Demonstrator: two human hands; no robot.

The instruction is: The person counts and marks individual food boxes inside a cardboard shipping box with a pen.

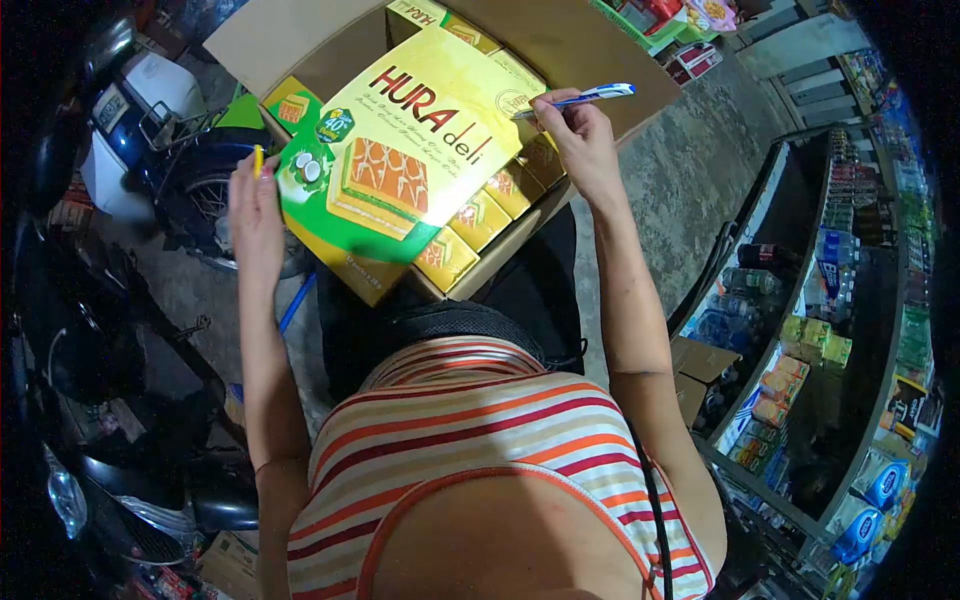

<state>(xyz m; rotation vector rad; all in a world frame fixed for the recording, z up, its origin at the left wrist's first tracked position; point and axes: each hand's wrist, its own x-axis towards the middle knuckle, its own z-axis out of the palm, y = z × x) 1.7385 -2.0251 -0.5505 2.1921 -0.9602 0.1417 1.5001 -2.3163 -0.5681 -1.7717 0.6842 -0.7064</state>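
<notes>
A yellow and green HURA deli cake box lies tilted over an open cardboard carton, its printed face towards me. My right hand is closed round a slim white-and-blue pen at the cake box's upper right edge. The pen's thin end points to the left over the box. At the box's lower left edge, my left hand has its fingers closed around a small yellow stick-like thing, whose kind I cannot make out. Several smaller cake packs show in the carton beneath.
A motorbike stands on the left, close to my left hand. Shelves with bottles and packets run along the right. A green basket of goods is at the top right, beyond the carton's raised flap.
</notes>
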